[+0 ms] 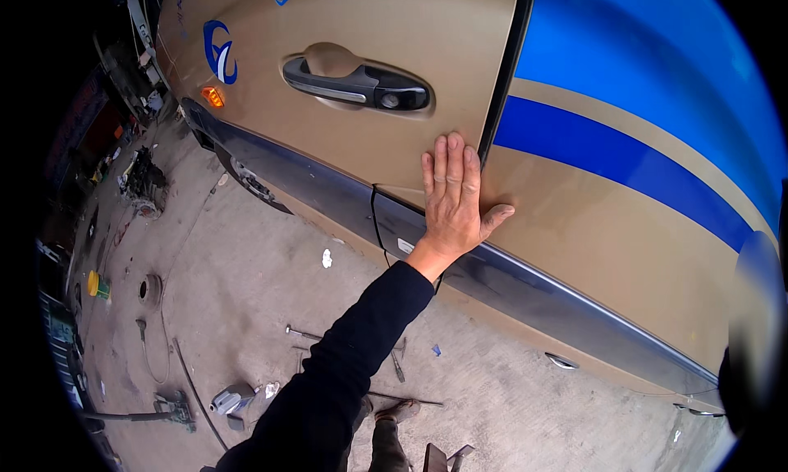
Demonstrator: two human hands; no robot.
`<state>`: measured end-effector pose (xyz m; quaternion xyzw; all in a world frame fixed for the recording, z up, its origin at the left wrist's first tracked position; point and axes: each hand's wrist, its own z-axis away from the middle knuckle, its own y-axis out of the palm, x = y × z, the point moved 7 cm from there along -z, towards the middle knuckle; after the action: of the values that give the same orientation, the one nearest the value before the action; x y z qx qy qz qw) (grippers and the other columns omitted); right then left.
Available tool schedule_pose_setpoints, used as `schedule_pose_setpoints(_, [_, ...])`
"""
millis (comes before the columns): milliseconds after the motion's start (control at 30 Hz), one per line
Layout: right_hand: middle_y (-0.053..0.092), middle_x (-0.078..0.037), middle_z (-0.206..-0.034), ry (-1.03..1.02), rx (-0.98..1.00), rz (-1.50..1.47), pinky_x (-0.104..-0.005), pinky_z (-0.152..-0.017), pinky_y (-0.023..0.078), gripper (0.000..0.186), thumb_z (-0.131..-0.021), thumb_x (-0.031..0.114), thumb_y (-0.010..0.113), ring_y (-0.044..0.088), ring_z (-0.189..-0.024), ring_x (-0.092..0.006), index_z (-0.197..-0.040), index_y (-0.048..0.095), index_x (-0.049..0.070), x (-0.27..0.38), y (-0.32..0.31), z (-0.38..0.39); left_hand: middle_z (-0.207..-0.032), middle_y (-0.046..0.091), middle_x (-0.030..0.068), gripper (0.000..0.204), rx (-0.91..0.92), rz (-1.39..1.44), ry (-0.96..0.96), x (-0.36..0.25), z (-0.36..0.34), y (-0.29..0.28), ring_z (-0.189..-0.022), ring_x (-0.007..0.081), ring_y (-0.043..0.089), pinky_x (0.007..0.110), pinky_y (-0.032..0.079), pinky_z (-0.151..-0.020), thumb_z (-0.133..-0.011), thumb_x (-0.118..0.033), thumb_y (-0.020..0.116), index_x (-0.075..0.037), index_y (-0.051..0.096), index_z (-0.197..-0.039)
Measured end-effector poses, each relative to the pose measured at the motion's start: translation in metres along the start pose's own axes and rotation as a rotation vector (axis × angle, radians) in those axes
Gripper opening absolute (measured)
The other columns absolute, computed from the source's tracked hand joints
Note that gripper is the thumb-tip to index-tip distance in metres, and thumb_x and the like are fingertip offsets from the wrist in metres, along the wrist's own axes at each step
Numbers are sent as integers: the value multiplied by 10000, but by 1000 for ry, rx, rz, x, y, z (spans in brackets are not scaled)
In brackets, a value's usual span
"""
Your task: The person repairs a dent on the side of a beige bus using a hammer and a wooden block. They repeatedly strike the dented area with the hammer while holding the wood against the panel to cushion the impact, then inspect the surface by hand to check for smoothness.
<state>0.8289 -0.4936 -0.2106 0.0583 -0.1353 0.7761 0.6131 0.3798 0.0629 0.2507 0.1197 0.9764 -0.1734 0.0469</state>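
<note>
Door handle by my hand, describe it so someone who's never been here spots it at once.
Find the tan vehicle, then its door, left of the dark slanting gap. Up and left of the left hand, laid flat there, sits the door handle. It is a long black bar with a thin silver strip, unlike the small orange lamp and blue sticker farther left.

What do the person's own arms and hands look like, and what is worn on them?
The left hand is bare and ungloved. Behind it comes a long, plain, very dark sleeve, slightly creased, with no visible markings. The right hand cannot be seen here.
</note>
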Motion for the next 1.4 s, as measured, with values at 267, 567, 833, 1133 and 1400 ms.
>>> schedule_pose_setpoints(267, [621, -45, -764, -92, 87, -61, -334, -498, 423, 494, -915, 436, 675, 509, -608, -164, -1011, 703, -48, 24, 33, -5, -1621, 0, 310, 969, 179, 29, -125, 21, 78, 7, -1503, 485, 24, 578, 76, -1203, -982, -569, 484, 47, 17, -1565])
schedule_pose_setpoints(567, [652, -79, -752, -95, -21, 100, -348, -495, 446, 521, -926, 443, 652, 562, -618, -169, -1072, 709, -54, -17, 38, -31, -1636, 25, 273, 880, 401, 84, -376, 36, 100, -28, -1526, 414, 26, 578, 38, -1200, -1009, -514, 450, 47, 65, -1567])
schedule_pose_setpoints(833, [684, -102, -826, -9, -4, 103, -346, -550, 478, 478, -911, 423, 678, 600, -703, -197, -1074, 724, -24, -59, 36, -30, -1623, -17, 303, 893, 225, 131, -301, 12, 61, -18, -1513, 456, 7, 563, 66, -1202, -1003, -461, 501, 57, 37, -1563])
schedule_pose_setpoints(1133, [673, -109, -810, 112, -28, 90, -380, -564, 469, 565, -878, 455, 697, 590, -696, -223, -1070, 695, -77, -23, 50, -1, -1639, 6, 263, 868, 295, 117, -296, 5, 55, -26, -1517, 445, 25, 572, 71, -1198, -1006, -471, 494, 13, 58, -1579])
schedule_pose_setpoints(1400, [672, -144, -789, 6, -23, 166, -401, -534, 477, 592, -894, 464, 677, 601, -665, -238, -1057, 667, -105, 1, 46, -23, -1629, -12, 290, 847, 241, 77, -204, 8, 61, -10, -1514, 454, 19, 565, 83, -1199, -1011, -384, 525, 28, 43, -1573])
